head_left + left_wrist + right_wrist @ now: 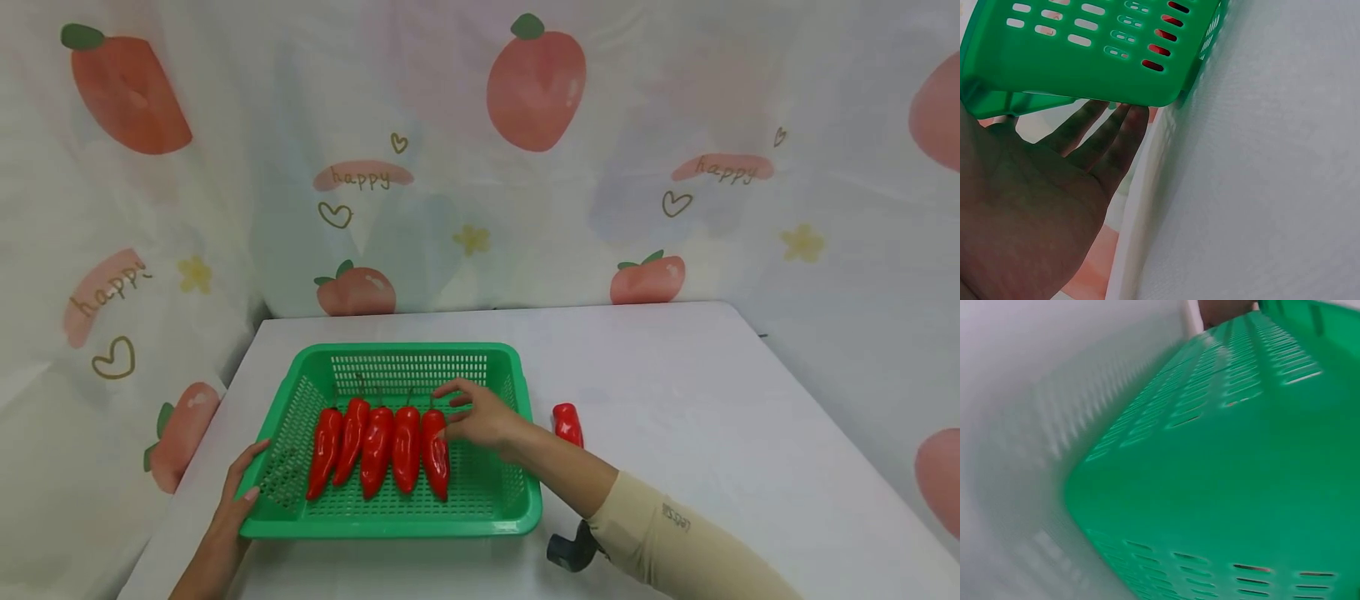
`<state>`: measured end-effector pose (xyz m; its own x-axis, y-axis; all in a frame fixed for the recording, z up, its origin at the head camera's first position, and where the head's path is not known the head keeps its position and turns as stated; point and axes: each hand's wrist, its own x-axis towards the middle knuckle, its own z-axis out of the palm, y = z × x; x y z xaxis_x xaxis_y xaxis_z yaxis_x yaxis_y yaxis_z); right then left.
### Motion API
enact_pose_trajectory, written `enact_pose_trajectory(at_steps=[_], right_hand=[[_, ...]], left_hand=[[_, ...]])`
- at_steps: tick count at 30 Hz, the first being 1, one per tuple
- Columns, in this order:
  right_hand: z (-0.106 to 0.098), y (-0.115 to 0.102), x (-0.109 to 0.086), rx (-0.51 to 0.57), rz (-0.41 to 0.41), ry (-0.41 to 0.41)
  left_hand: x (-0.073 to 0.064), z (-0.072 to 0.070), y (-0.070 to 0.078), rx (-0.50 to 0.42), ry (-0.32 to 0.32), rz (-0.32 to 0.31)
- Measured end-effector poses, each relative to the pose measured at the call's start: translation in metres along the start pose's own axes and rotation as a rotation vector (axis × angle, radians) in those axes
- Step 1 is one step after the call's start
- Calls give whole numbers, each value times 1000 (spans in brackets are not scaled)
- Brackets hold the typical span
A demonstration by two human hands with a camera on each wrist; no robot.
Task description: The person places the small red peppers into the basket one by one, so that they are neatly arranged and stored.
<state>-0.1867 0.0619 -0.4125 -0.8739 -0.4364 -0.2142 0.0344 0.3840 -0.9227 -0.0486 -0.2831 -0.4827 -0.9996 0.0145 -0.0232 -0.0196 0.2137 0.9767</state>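
A green plastic basket (397,528) stands on the white table, with several red chili peppers (377,454) side by side in its left and middle part. My left hand (225,517) holds the basket's left rim, its thumb at the rim; in the left wrist view the fingers (1124,140) reach the basket's edge, their tips partly hidden. Inside the basket, my right hand (483,417) hovers at the rightmost pepper (435,458), fingers spread and loosely bent; whether the thumb touches it I cannot tell. Only the basket's outer wall (1210,462) fills the right wrist view.
Another red pepper (567,423) lies on the table right of the basket, partly hidden by my right forearm. A black device (573,547) sits at the right sleeve's cuff. Printed cloth (480,242) hangs behind and beside the table (697,392).
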Motion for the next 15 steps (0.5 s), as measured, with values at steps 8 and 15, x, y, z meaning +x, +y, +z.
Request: enact_pose_trajectory(at_steps=[8, 15], right_hand=[[-9, -10, -11, 60, -50, -14], [-19, -11, -17, 84, -75, -14]], left_hand=[[0, 0, 3, 10, 8, -29], [-1, 0, 3, 13, 6, -45]])
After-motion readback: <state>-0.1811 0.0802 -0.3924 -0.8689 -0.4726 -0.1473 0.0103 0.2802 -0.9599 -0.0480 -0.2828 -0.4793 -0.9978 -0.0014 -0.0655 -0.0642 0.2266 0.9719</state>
